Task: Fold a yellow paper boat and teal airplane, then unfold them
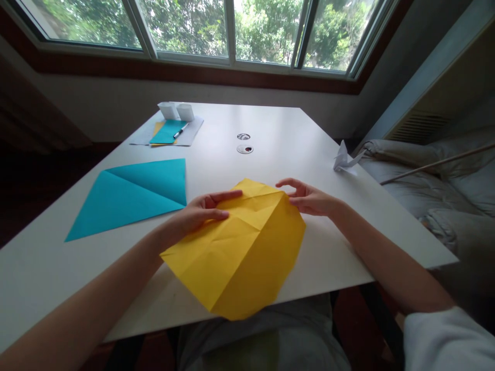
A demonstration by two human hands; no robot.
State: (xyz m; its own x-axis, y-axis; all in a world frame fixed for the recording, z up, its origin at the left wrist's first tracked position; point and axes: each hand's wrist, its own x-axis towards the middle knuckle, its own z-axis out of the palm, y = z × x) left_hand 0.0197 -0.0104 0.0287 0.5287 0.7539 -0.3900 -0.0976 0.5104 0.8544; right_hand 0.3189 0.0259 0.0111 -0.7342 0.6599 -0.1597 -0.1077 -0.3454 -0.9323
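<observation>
A sheet of yellow paper point(235, 247) with crossing creases is tilted over the table's near edge. Its lower corner hangs past that edge, above my lap. My left hand point(204, 208) holds the paper at its left side, thumb and index finger lying on top and the other fingers hidden. At the upper right corner my right hand point(309, 198) pinches the edge, with its index finger curved and raised off the sheet. Left of the yellow sheet, a blue paper point(143, 188) with a diagonal fold lies flat on the table.
The white table point(216, 129) carries a folded white paper figure point(345, 158) on the right. Two round cable holes point(245, 149) sit mid-table. At the back left are stacked papers point(167, 133), a pen point(180, 130) and small white boxes point(176, 112).
</observation>
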